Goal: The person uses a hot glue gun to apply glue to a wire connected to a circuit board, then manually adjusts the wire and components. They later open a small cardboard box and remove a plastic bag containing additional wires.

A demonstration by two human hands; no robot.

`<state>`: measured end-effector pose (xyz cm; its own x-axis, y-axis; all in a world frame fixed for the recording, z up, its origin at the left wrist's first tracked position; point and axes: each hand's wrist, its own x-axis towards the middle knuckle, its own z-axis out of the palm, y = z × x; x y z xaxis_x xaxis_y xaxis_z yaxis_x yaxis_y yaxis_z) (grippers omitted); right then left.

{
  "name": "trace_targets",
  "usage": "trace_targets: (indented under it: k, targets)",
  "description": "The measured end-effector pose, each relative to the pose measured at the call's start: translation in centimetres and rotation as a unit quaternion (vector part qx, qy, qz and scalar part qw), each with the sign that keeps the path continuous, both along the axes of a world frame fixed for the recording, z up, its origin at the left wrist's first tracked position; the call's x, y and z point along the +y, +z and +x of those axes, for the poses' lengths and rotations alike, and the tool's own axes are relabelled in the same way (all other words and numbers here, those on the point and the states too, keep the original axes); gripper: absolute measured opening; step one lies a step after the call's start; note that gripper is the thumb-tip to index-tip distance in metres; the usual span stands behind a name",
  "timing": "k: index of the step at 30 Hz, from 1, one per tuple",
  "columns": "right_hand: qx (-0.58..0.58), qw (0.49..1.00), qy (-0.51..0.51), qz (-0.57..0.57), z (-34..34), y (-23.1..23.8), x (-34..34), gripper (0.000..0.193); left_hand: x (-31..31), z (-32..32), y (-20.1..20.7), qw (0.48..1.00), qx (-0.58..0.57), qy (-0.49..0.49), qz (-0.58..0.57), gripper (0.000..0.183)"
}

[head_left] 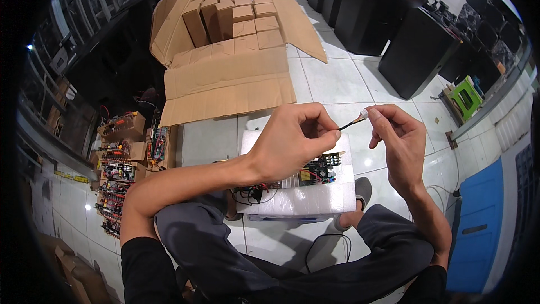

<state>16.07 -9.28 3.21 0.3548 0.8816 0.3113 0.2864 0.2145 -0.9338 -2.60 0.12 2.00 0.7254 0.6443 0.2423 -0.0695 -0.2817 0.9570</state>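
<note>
White floor tiles (332, 81) are surrounding the foam block (298, 200); my left hand (289, 138) is pinching the black cable (349, 124), spanning both hands, while my right hand (400, 135) is gripping its white connector (363, 114).

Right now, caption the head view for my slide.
Left hand pinches a cable, right hand its white connector, near a circuit board on white foam.

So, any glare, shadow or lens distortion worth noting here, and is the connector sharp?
All head view: fisheye curvature, black corners; glare spots on the white floor tiles, shadow between the grey trouser legs; the white connector too small to judge sharpness.
</note>
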Motion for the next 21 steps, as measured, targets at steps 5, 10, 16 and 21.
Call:
trace_targets:
  k: [5,10,16,21]
  targets:
    - [0.011,1.000,0.004,-0.006,0.03,-0.15,-0.15,0.020,-0.06,0.10,-0.17,1.000,-0.002,-0.005,0.003,0.013]
    - [0.018,1.000,0.007,-0.010,-0.09,-0.02,-0.06,0.020,-0.01,0.05,-0.23,1.000,-0.004,-0.005,0.005,0.013]
    - [0.016,1.000,0.006,-0.008,0.06,-0.11,-0.07,0.019,0.01,0.06,-0.22,1.000,-0.001,0.003,0.014,0.014]
    - [0.024,1.000,0.008,-0.008,0.02,-0.19,-0.07,0.020,-0.04,-0.06,-0.11,1.000,-0.001,0.008,0.013,0.014]
